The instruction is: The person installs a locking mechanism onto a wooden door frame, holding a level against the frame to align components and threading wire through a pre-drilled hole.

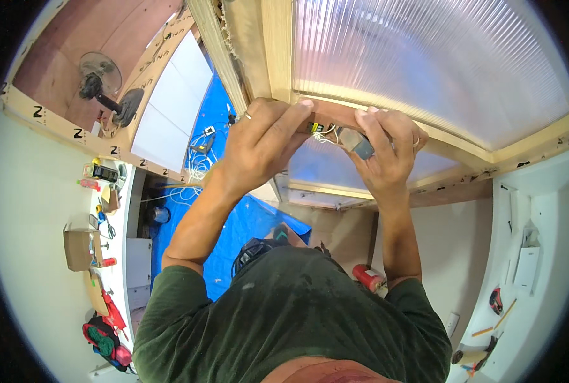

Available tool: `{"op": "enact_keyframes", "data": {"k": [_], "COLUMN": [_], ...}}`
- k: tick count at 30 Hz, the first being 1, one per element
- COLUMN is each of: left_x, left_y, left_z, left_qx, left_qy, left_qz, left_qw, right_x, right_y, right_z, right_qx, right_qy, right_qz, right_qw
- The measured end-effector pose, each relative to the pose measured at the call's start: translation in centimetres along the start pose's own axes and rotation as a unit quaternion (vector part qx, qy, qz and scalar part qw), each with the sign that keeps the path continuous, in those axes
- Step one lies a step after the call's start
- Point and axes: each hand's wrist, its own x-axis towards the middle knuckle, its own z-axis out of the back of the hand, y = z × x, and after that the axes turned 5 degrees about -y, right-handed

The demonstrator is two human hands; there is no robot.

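One wooden strip (336,113), just beside the translucent panel (418,57), ends pinched by left hand (259,142) and right hand (389,150); likely risk: uneven grip, tilting it onto loose white cord (324,135).

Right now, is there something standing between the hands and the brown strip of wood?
Nothing visible does: the left hand and the right hand both touch the brown strip of wood. White wires and a grey block show between the hands, but do not separate them from the wood.
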Motion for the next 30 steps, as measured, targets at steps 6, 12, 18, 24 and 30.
{"op": "enact_keyframes", "data": {"k": [6, 12, 18, 24, 30], "left_x": [-0.5, -0.9, -3.4, -7.4, -6.6], "left_y": [0.1, 0.8, 0.4, -5.9, -6.5], "left_z": [1.3, 2.7, 4.3, 2.7, 0.4], "left_qx": [0.013, 0.031, 0.049, 0.158, 0.059], "left_qy": [0.018, 0.033, 0.020, 0.080, 0.007], "left_qz": [0.040, 0.063, 0.109, 0.175, 0.231], "left_qw": [0.999, 0.997, 0.993, 0.969, 0.971], "right_x": [-0.5, -0.1, 1.3, 0.0, 3.2], "right_y": [0.5, 1.5, 3.4, 4.4, 2.0], "right_z": [-1.6, -2.8, -2.1, 1.2, 2.7], "right_qx": [-0.018, -0.006, 0.047, 0.092, 0.139], "right_qy": [-0.033, -0.041, 0.023, 0.139, 0.146], "right_qz": [0.013, 0.021, 0.060, 0.153, 0.096], "right_qw": [0.999, 0.999, 0.997, 0.974, 0.975]}}
